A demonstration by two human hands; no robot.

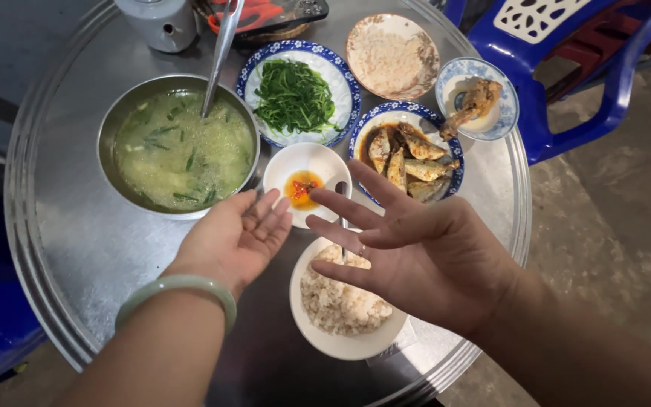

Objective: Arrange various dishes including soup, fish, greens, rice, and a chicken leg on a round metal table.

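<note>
Right now both hands hover empty over the round metal table (62,249), palms up and fingers spread, gripping nothing. The left hand (235,237) hangs just near of the small white sauce dish (307,181); the right hand (423,256) is above the white bowl of rice (337,313) at the near edge. Judging by this, eating has not begun; picking up the rice bowl or the spoon (220,53) in the soup pot (176,145) at far left seems the fitting move.

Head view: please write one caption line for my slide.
Two open hands, left hand and right hand, hover above a rice bowl on a round metal table.
</note>
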